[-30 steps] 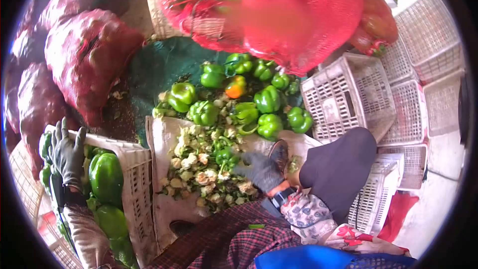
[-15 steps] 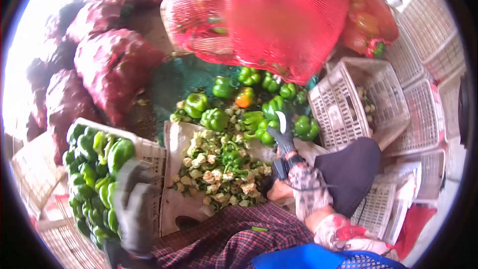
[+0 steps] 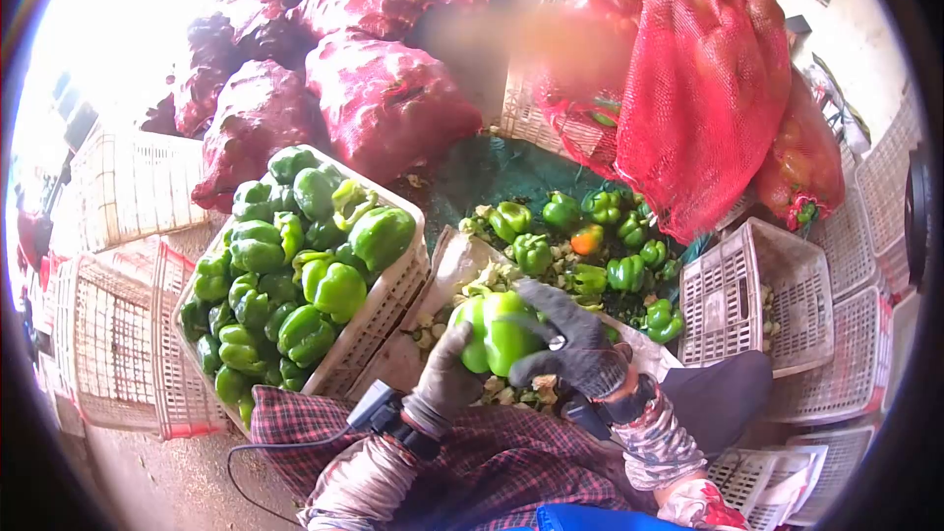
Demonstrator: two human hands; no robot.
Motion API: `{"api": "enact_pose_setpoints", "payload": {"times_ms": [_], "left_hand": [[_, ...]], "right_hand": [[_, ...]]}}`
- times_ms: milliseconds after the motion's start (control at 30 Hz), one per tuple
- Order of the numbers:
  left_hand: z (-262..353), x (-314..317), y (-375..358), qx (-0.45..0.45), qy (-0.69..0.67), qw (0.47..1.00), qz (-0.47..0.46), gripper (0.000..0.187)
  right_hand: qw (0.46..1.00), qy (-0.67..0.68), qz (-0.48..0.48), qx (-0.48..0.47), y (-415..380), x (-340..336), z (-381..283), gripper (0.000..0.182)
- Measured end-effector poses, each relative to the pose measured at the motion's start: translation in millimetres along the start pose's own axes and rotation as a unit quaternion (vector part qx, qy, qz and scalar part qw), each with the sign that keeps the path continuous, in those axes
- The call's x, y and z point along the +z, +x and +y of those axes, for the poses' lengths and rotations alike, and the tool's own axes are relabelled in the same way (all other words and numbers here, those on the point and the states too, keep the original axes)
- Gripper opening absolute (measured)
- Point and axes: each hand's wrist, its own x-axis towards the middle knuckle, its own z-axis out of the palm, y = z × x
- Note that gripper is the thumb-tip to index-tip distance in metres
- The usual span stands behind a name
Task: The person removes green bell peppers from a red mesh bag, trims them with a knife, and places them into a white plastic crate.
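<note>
A large green pepper (image 3: 495,332) is held up between my two gloved hands, above trimmed stems and scraps. My left hand (image 3: 444,374), in a grey glove, grips its left side. My right hand (image 3: 570,339), in a dark glove, is at its right side with fingers curved against it; a small pale curved piece shows at these fingers. To the left, a white crate (image 3: 393,305) is filled with green peppers (image 3: 258,246). Beyond my hands, more green peppers (image 3: 626,273) and one orange pepper (image 3: 587,239) lie on a green sheet (image 3: 482,172).
Full red mesh sacks (image 3: 388,103) stand at the back left. A large red net bag (image 3: 703,79) hangs at the back right. A tilted crate (image 3: 723,300) stands on the right, beside stacked crates (image 3: 841,344). Other crates (image 3: 113,344) are at the far left.
The view has shifted and shows more of the left. My left hand has moved from beside the pepper crate to the centre. Both hands now hold a large green pepper.
</note>
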Motion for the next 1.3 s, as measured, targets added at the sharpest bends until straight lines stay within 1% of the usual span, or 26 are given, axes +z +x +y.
{"api": "enact_pose_setpoints", "payload": {"times_ms": [67,100,133,167,233,267,300,333,433,467,500,533,600,700,733,800,833,867,967,1000,1067,1100,1167,1233,1267,1300], "left_hand": [[5.0,12.9,-6.2,0.090,0.088,0.992,0.032,0.076],[10.2,16.4,-9.2,0.107,0.141,0.984,0.032,0.080],[14.4,23.8,-12.6,0.133,0.194,0.971,0.033,0.082],[16.4,29.6,-14.8,0.159,0.246,0.956,0.033,0.084],[11.5,26.2,-13.3,0.239,0.288,0.927,0.008,0.088],[7.6,23.0,-12.5,0.273,0.307,0.912,0.005,0.090],[4.1,19.3,-12.0,0.306,0.324,0.895,0.002,0.093],[4.2,15.6,-12.2,0.319,0.321,0.892,-0.006,0.086],[3.0,21.6,-16.7,0.348,0.331,0.877,0.025,0.085],[4.6,24.4,-20.4,0.334,0.328,0.882,0.054,0.083],[4.0,28.3,-22.6,0.302,0.263,0.913,0.080,0.083],[4.4,26.6,-22.6,0.303,0.273,0.909,0.086,0.083],[5.9,26.3,-23.5,0.293,0.279,0.910,0.090,0.081],[5.1,31.7,-28.4,0.267,0.250,0.926,0.092,0.076],[3.7,33.5,-26.7,0.266,0.225,0.933,0.096,0.075],[3.0,42.1,-25.7,0.239,0.142,0.956,0.096,0.069],[3.1,44.2,-26.6,0.230,0.145,0.957,0.102,0.065],[0.7,42.8,-27.1,0.207,0.113,0.967,0.093,0.062],[-8.5,30.8,-25.8,0.151,0.036,0.984,0.084,0.057],[-11.3,28.1,-25.5,0.134,0.011,0.987,0.083,0.056],[1.3,35.9,-31.2,0.047,-0.076,0.991,0.099,0.057],[7.1,37.6,-34.6,0.004,-0.118,0.987,0.107,0.057],[9.5,32.6,-34.9,-0.014,-0.125,0.988,0.094,0.056],[10.0,37.0,-36.9,-0.050,-0.171,0.979,0.099,0.055],[4.6,28.9,-33.0,-0.062,-0.203,0.974,0.073,0.056],[0.9,25.0,-32.3,-0.054,-0.187,0.979,0.066,0.057]], "right_hand": [[0.988,-0.118,0.066,0.069,-5.0,4.1,-49.1,0.049],[0.973,-0.178,0.101,0.104,-7.9,4.8,-67.5,0.040],[0.963,-0.219,0.137,0.069,-21.1,10.5,-58.4,0.025],[0.945,-0.304,0.117,0.031,-30.2,15.9,-60.3,0.023],[0.884,-0.461,0.071,-0.044,-38.2,30.8,-66.7,0.020],[0.910,-0.411,0.058,-0.011,-37.2,34.8,-79.2,0.020],[0.904,-0.424,0.054,-0.018,-38.7,36.8,-78.1,0.020],[0.898,-0.436,0.048,-0.025,-41.2,38.5,-74.6,0.021],[0.870,-0.487,0.041,-0.071,-45.8,43.8,-82.7,0.024],[0.858,-0.505,0.039,-0.091,-47.0,46.6,-86.0,0.025],[0.855,-0.516,0.026,-0.049,-50.9,50.8,-83.8,0.025],[0.850,-0.526,0.011,-0.008,-58.2,56.8,-77.7,0.026],[0.885,-0.462,0.035,0.043,-68.4,66.3,-55.9,0.024],[0.871,-0.490,0.031,0.022,-72.5,61.2,-64.4,0.016],[0.858,-0.514,0.013,-0.005,-77.7,59.0,-57.4,0.018],[0.845,-0.535,-0.008,0.009,-86.5,61.2,-44.8,0.020],[0.838,-0.545,-0.019,0.017,-89.7,63.7,-39.2,0.021],[0.856,-0.517,0.005,0.003,-88.6,64.2,-34.5,0.022],[0.859,-0.512,0.002,0.006,-92.3,64.5,-23.8,0.023],[0.859,-0.512,0.015,0.010,-93.1,63.7,-15.1,0.018],[0.858,-0.512,0.037,0.023,-97.4,63.3,-3.2,0.018],[0.851,-0.524,0.022,0.023,-100.0,63.3,-2.9,0.019],[0.838,-0.545,-0.007,0.017,-93.7,61.4,-7.4,0.026],[0.882,-0.460,-0.029,0.095,-93.1,59.3,13.4,0.044],[0.907,-0.419,0.038,0.024,-86.6,61.3,31.4,0.031],[0.903,-0.428,0.037,0.006,-90.5,56.0,38.0,0.027]]}}
